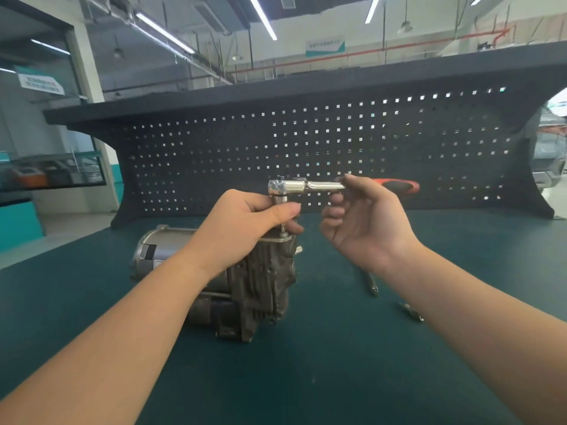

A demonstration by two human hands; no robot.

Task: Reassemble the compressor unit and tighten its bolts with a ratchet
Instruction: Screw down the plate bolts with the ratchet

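Grey finned compressor [245, 280] upright; left hand [245, 219] pinches socket, right hand [362, 219] pinches chrome ratchet [306, 187].

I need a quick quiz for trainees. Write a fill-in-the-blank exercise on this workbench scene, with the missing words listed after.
1. The left hand pinches the socket under the head of the ______, above the compressor unit.
2. The right hand holds the tool's shaft; its grip beyond the hand is black and ______.
3. The compressor unit rests on a ______ bench mat.
4. Behind the bench stands a dark ______ full of square holes.

Missing words: ratchet; red; green; pegboard
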